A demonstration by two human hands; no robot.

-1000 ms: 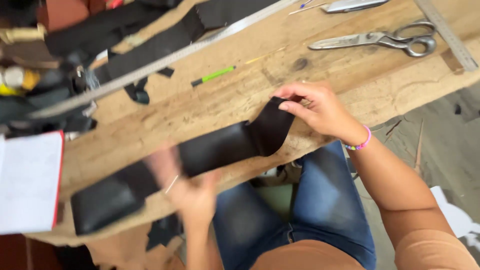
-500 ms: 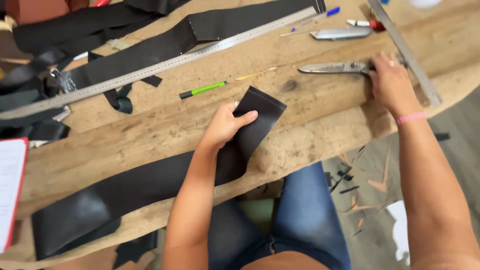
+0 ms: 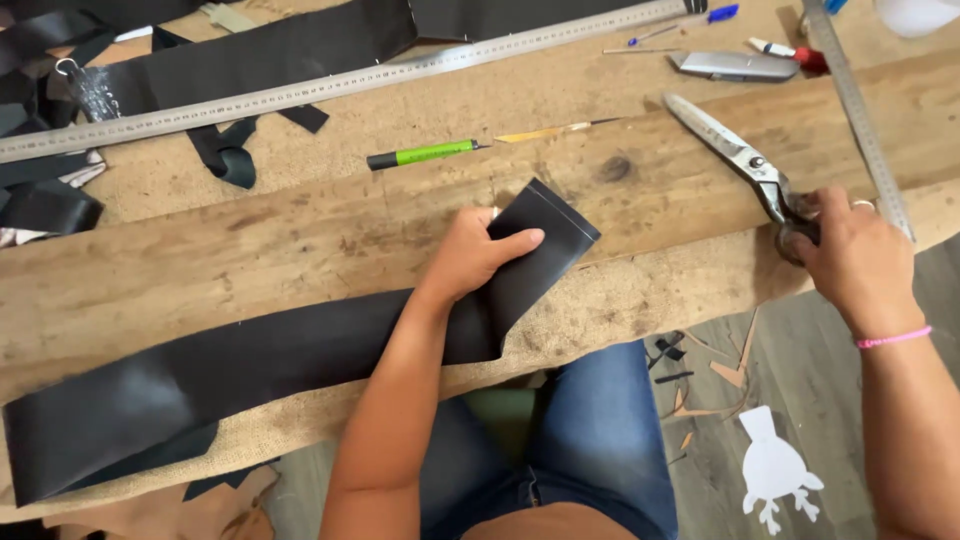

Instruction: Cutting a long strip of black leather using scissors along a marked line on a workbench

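the long black leather strip (image 3: 250,370) lies flat along the near edge of the wooden workbench (image 3: 330,240), running from the far left up to a squared end near the middle. the left hand (image 3: 475,262) is pressed down on that end, fingers spread over the leather and the thumb stretched out across it, pinning it in place. off to the right, the right hand (image 3: 850,255) is closed around the handles of the big metal shears (image 3: 745,160), whose blades point away across the bench and look shut or nearly so; they lie well apart from the strip. as far as i can judge, the leather is laid out and steadied and the cutting tool is in hand, but no cut shows on this end yet, so the cutting itself looks like what is left. a long steel ruler (image 3: 330,85) lies further back beside more black leather pieces (image 3: 270,55), with a green-handled tool (image 3: 425,154) between it and the strip, and a grey utility knife (image 3: 735,66) sits near the far right.
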